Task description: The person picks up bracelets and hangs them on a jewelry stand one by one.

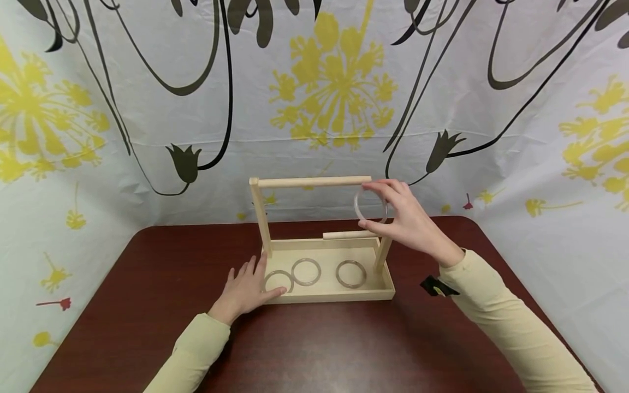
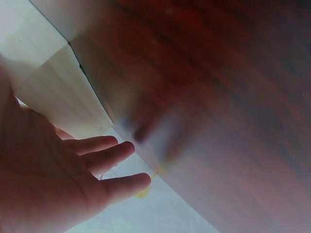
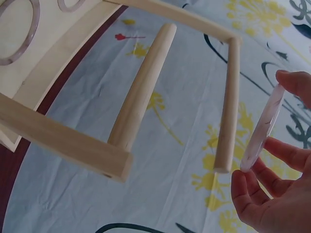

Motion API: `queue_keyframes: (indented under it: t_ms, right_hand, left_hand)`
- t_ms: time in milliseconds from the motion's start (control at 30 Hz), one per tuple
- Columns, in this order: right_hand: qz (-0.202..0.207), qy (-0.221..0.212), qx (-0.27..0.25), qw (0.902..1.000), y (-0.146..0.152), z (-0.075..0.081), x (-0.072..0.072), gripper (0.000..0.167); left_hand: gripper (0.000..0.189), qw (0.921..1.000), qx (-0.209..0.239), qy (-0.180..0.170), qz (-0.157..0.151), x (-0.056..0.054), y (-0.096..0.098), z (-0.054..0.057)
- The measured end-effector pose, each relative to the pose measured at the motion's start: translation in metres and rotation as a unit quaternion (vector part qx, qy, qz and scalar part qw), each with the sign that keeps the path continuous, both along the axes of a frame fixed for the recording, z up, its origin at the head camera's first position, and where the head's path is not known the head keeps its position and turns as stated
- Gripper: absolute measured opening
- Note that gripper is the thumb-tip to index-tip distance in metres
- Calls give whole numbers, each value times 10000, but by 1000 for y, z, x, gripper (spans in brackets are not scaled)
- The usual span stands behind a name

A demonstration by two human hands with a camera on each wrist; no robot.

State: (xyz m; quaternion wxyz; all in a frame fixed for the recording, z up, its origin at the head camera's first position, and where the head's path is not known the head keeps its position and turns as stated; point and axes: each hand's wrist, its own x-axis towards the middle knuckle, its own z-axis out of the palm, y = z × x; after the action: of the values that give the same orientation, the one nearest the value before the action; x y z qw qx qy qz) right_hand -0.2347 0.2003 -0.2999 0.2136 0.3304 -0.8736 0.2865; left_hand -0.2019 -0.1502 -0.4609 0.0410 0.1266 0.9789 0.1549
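My right hand (image 1: 400, 213) pinches a pale translucent bangle (image 3: 262, 128) between thumb and fingertips. In the head view the bangle is up by the free right end of a wooden stand's upper rod (image 1: 314, 182); the right wrist view shows a gap between it and that rod's tip. A shorter lower rod (image 1: 346, 235) juts leftward from the right post. My left hand (image 1: 248, 292) rests at the left end of the stand's tray (image 1: 334, 298), fingers spread, thumb over the front rim. Three bangles lie in the tray: one (image 1: 279, 272) partly under the left thumb, another (image 1: 319, 271) beside it, a third (image 1: 365, 274) farther right.
The stand sits on a dark reddish-brown table (image 1: 334, 349) near its far edge. Behind and to both sides hangs a white curtain (image 1: 295, 109) with yellow and dark plant prints. A black strap (image 1: 439, 286) is at my right sleeve.
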Motion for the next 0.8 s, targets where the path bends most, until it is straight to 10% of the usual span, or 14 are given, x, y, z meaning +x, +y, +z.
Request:
queue_keyframes:
  t_ms: [800]
  right_hand:
    - [-210, -472, -490, 9975, -5, -17, -48, 63]
  left_hand:
    - [104, 10000, -24, -70, 18, 0, 1, 0]
